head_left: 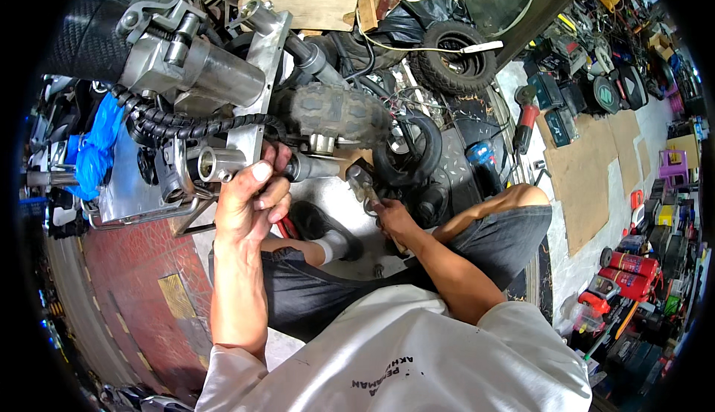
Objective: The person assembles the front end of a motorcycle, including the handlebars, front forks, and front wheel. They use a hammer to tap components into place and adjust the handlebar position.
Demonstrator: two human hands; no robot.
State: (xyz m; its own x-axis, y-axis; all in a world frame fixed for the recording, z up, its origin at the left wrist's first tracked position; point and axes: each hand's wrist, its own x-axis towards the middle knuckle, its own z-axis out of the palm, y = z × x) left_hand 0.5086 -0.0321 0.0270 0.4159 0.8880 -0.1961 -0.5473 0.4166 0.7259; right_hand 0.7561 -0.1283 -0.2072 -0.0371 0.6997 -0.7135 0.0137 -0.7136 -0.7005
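My left hand [257, 200] is closed round the near end of a flat metal fork clamp plate [262, 77], its thumb beside a short round tube socket [221, 165]. My right hand [395, 222] grips a hammer [360, 181] by its handle, with the head up and apart from the clamp. Two grey fork legs pass through the plate; the far fork leg [305, 53] runs toward a knobby tyre [335, 114]. A thick metal tube [216, 73] and a black wrapped cable bundle [201, 127] lie left of the plate.
A loose tyre [453, 58] and a wooden board [298, 1] are at the back. To the right are a red angle grinder [526, 118], a blue power tool [482, 155] and flattened cardboard [577, 181]. Red cylinders [629, 274] stand among clutter farther right. Blue plastic [97, 151] hangs left.
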